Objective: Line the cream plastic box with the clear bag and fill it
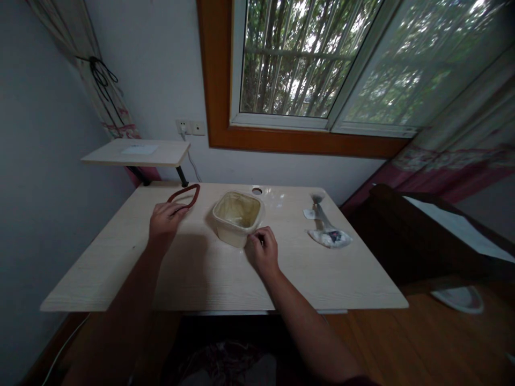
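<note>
My left hand [164, 222] is closed on a dark red ring [195, 197] with rounded corners, which it holds tilted up over the left part of the table. A cream-coloured bin [231, 235] with a squarish opening stands upright at the middle of the table. What seems to be a thin translucent liner shows at its rim. My right hand [263, 249] is beside the bin's right front corner, fingers curled in a pinch. Whether it grips the liner or only touches the bin is hidden.
A clear plastic package [330, 237] with whitish contents lies on the right of the pale wooden table [322, 284]. A small raised shelf [169, 154] stands at the back left. Behind are a wall socket [184, 127] and a window. A dark piece of furniture [402, 236] is at the right.
</note>
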### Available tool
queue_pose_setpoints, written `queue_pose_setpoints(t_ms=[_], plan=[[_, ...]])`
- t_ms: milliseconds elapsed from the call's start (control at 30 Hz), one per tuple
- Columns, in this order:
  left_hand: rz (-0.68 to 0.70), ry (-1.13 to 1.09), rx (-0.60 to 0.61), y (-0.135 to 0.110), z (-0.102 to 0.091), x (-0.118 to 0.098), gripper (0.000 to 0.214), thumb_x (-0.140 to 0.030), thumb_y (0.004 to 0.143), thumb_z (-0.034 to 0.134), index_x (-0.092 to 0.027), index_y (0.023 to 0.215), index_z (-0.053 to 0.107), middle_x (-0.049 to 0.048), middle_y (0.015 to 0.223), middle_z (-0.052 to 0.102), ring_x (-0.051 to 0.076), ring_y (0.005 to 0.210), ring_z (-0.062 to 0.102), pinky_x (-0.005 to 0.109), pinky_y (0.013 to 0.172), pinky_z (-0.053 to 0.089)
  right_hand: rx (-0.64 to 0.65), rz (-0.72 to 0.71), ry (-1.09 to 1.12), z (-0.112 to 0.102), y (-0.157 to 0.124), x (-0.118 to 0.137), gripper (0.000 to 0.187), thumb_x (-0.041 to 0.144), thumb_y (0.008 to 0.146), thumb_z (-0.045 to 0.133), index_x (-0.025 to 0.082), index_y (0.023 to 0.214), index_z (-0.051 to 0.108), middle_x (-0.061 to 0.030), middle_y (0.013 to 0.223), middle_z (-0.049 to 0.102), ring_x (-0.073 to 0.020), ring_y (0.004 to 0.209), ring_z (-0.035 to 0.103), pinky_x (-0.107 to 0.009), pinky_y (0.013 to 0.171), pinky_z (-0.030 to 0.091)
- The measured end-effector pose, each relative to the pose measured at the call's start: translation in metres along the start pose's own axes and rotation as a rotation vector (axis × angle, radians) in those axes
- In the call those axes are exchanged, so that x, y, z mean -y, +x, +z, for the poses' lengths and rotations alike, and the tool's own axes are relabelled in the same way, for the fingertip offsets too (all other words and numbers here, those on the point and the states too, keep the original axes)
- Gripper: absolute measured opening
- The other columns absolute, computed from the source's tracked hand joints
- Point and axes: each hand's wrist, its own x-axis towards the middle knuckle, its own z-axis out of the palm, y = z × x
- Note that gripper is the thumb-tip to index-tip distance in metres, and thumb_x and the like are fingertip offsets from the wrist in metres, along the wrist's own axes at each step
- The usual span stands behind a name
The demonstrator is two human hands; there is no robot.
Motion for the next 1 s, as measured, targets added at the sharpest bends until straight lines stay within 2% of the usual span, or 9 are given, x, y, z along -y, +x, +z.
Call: queue_pose_setpoints(t_ms=[167,233,333,500,667,767,867,1000], plan=[[0.111,0.125,0.229,-0.016,-0.001,0.047,0.024,-0.039,0.095,0.055,-0.027,0.092,0.076,0.0055,0.1,0.079,0.027,0.1,0.065,0.052,0.102,0.04,-0.003,-0.007,0.017,0.0,0.0,0.0,0.007,0.023,0.094,0.062,0.022,0.087,0.062,-0.0019,0.086,0.058,-0.02,0.081,0.056,-0.032,0.072,0.045],[0.12,0.152,0.293,-0.021,0.0,0.056,0.025,-0.04,0.095,0.054,-0.027,0.093,0.075,0.0063,0.1,0.078,0.028,0.101,0.064,0.053,0.101,0.039,-0.003,-0.008,0.022,0.0,0.0,-0.001,0.007,0.024,0.094,0.062,0.022,0.088,0.062,-0.0016,0.086,0.058,-0.0198,0.081,0.056,-0.032,0.072,0.045],[0.11,0.142,0.32,-0.026,0.004,0.061,0.024,-0.042,0.095,0.056,-0.027,0.093,0.074,0.0066,0.097,0.077,0.027,0.101,0.063,0.052,0.102,0.039,-0.006,0.003,0.01,0.0,0.0,-0.002,0.008,0.025,0.095,0.062,0.022,0.088,0.061,-0.0016,0.086,0.057,-0.0201,0.081,0.056,-0.032,0.072,0.044],[0.177,0.06,0.348,-0.036,0.019,0.059,0.021,-0.043,0.094,0.063,-0.027,0.09,0.077,0.0064,0.092,0.077,0.026,0.105,0.062,0.048,0.102,0.043,-0.009,0.012,0.006,0.0,-0.001,-0.003,0.008,0.025,0.096,0.062,0.021,0.088,0.061,-0.0019,0.087,0.057,-0.0203,0.083,0.056,-0.033,0.073,0.044],[0.237,0.015,0.453,-0.049,0.032,0.057,0.021,-0.041,0.093,0.065,-0.027,0.097,0.08,0.0077,0.105,0.076,0.029,0.117,0.058,0.051,0.106,0.043,-0.011,0.013,0.007,0.0,0.0,-0.002,0.008,0.025,0.095,0.061,0.021,0.088,0.061,-0.0016,0.087,0.056,-0.0197,0.082,0.054,-0.032,0.073,0.043],[0.229,0.014,0.469,-0.053,0.035,0.053,0.026,-0.044,0.095,0.063,-0.026,0.101,0.08,0.0083,0.11,0.075,0.03,0.122,0.056,0.053,0.108,0.042,-0.014,0.011,0.01,0.0,0.0,-0.001,0.009,0.025,0.095,0.061,0.021,0.088,0.06,-0.0014,0.087,0.055,-0.0193,0.082,0.054,-0.032,0.072,0.042],[0.199,-0.002,0.431,-0.052,0.037,0.044,0.031,-0.047,0.096,0.061,-0.025,0.108,0.078,0.0087,0.113,0.074,0.029,0.121,0.057,0.053,0.109,0.043,-0.018,0.012,0.012,-0.001,-0.001,-0.001,0.009,0.026,0.095,0.061,0.021,0.088,0.061,-0.0016,0.087,0.055,-0.0195,0.082,0.054,-0.032,0.072,0.043],[0.151,-0.069,0.409,-0.048,0.044,0.02,0.037,-0.052,0.095,0.06,-0.025,0.116,0.074,0.0092,0.117,0.072,0.027,0.117,0.06,0.049,0.106,0.047,-0.015,0.014,0.012,-0.001,-0.001,-0.002,0.01,0.028,0.095,0.063,0.021,0.088,0.061,-0.0016,0.086,0.056,-0.0195,0.08,0.054,-0.031,0.07,0.043]])
